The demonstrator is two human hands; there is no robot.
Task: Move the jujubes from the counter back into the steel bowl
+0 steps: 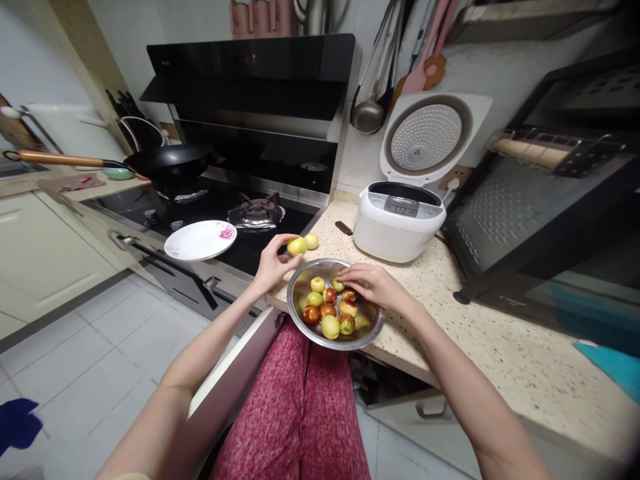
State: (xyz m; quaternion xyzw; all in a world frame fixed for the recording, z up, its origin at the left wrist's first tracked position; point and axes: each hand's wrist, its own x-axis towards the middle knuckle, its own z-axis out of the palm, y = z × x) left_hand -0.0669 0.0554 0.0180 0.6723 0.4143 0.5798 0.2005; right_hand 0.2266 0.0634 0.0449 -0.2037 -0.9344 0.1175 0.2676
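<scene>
Between the thumb and fingers of my left hand (277, 262) is a yellow-green jujube (297, 247), held just above the counter. Right beside it, a pale jujube (312, 241) rests on the countertop. A steel bowl (295, 313) stands at the counter's front edge with several green and red-brown jujubes (328, 310) inside. My right hand (373, 283) reaches over the bowl's right rim, its fingertips closed on a green jujube (337, 285) near the far side. The palm hides part of the fruit below.
A white plate (193, 241) with a pink flower sits on the stove's front edge. Behind are a gas burner (257, 211) and a black wok (170, 163). A rice cooker (397, 230) with raised lid stands behind the bowl. Below the counter, a cabinet door (235, 367) hangs open.
</scene>
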